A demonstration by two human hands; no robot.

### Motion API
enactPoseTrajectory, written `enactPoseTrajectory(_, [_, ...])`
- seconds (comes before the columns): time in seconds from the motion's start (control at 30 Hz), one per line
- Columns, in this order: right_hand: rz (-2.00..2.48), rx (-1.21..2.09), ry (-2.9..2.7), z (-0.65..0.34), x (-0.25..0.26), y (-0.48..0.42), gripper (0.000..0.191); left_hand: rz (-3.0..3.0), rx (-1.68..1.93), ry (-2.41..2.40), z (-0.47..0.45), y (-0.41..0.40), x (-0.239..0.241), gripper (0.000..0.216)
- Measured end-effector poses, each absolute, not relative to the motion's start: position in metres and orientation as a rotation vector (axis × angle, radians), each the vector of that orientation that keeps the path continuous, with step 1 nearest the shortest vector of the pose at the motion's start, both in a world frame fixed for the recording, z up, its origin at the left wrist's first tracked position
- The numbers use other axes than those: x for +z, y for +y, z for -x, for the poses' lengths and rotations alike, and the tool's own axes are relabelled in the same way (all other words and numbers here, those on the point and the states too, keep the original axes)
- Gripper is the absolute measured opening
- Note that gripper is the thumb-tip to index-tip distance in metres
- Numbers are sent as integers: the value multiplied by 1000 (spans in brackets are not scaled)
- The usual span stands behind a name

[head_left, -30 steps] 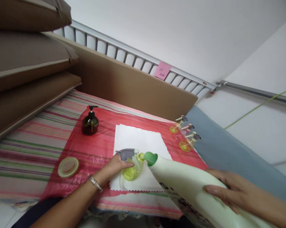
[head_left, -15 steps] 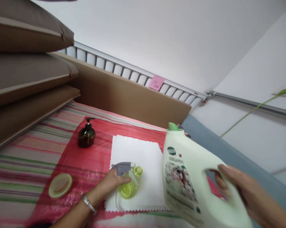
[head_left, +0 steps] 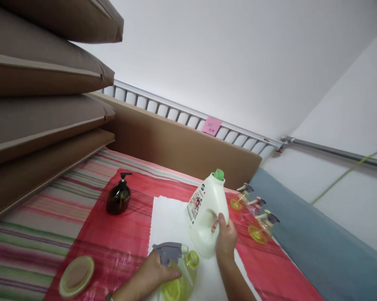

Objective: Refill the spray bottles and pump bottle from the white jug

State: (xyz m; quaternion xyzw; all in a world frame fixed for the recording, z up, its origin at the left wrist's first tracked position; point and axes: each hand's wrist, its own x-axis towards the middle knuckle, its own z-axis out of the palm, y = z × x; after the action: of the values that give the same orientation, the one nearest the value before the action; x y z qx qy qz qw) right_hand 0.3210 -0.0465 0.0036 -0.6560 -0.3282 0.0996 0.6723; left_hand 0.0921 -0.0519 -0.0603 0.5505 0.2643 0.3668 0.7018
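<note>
My right hand (head_left: 225, 238) grips the handle of a large white detergent jug (head_left: 205, 211) with a green cap, which stands upright on a white cloth (head_left: 169, 221). My left hand (head_left: 154, 274) is closed round a small clear spray bottle (head_left: 180, 278) holding yellow-green liquid; its neck is open and a grey trigger head (head_left: 168, 252) lies against my fingers. Both rest on a red plastic sheet (head_left: 128, 238) over a striped cover.
A dark brown pump bottle (head_left: 118, 197) stands at the sheet's back left. A pale green lid (head_left: 76, 276) lies front left. Three small spray bottles (head_left: 254, 213) lie at the right edge. Brown cushions (head_left: 34, 104) are stacked at left; a tan board (head_left: 182, 146) runs behind.
The jug went from tilted with its spout by the small bottle's neck to upright and set down farther back on the cloth. My left hand kept hold of the small bottle.
</note>
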Motion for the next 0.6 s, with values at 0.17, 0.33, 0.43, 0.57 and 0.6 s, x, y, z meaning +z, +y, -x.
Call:
enactPoseTrajectory(0.17, [1569,231,-762,-329,-16,-51,40,-1204,739,603,-91,-54,-51,47])
enactPoseTrajectory(0.33, [1645,268,-810,-340,-9,-61,38,-1246,793,592,-93,-52,-56,50])
enactPoseTrajectory(0.43, [1644,218,-799,-340,-9,-84,47,-1279,795,579,-95,-49,-64,56])
enactPoseTrajectory(0.57, [1574,145,-843,-329,-33,-125,50,-1306,851,623,-101,-45,-71,63])
enactPoseTrajectory(0.6, [1558,162,-897,-322,-42,-133,45,-1318,854,626,-102,-45,-71,64])
